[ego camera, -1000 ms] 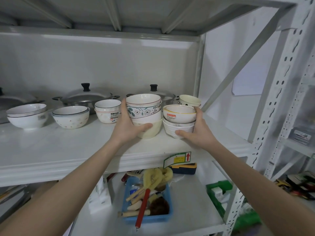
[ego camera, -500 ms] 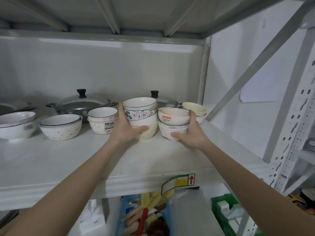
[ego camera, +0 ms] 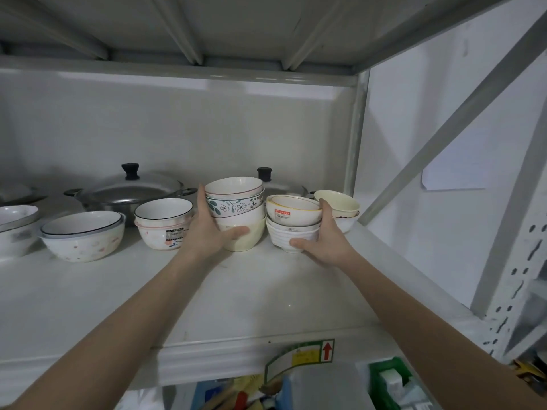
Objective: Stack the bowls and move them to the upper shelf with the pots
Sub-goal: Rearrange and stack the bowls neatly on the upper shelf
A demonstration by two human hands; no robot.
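1. Shelf point(ego camera: 266, 297) carries both bowl stacks, near the lidded pots point(ego camera: 130, 192).
2. My left hand point(ego camera: 207, 235) grips the taller stack point(ego camera: 236, 214).
3. My right hand point(ego camera: 325, 238) grips the shorter stack point(ego camera: 293, 223), just right of it.

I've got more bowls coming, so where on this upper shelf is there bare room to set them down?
The front of the upper shelf is bare, from its front edge up to the row of bowls, around both forearms. The back is crowded: two lidded pots behind, and stacks side by side, including the floral-bowl stack in the left hand and the ribbed-bowl stack in the right hand.
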